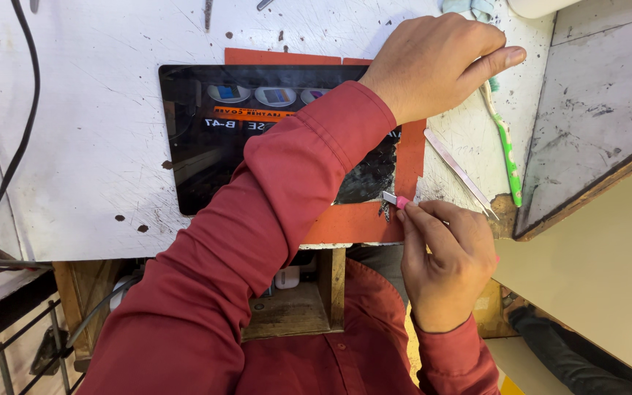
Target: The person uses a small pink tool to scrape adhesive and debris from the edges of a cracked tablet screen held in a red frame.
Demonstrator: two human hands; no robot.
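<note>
A black tablet [206,146] with a glossy, cracked screen lies on an orange mat [352,223] on a scratched white worktable [89,88]. My left hand [433,62] reaches across it. The heel of that hand rests by the tablet's far right corner, with fingers curled and thumb stretched out over the table. My right hand [448,263] pinches a small pink-handled metal tool [395,200]. The tool's tip sits at the tablet's near right corner, where the glass looks broken.
Metal tweezers [456,173] and a green-and-white toothbrush [507,150] lie right of the mat. A grey panel [594,102] stands at the right. A black cable [16,146] runs down the left. A wooden compartment [294,307] sits under the table edge.
</note>
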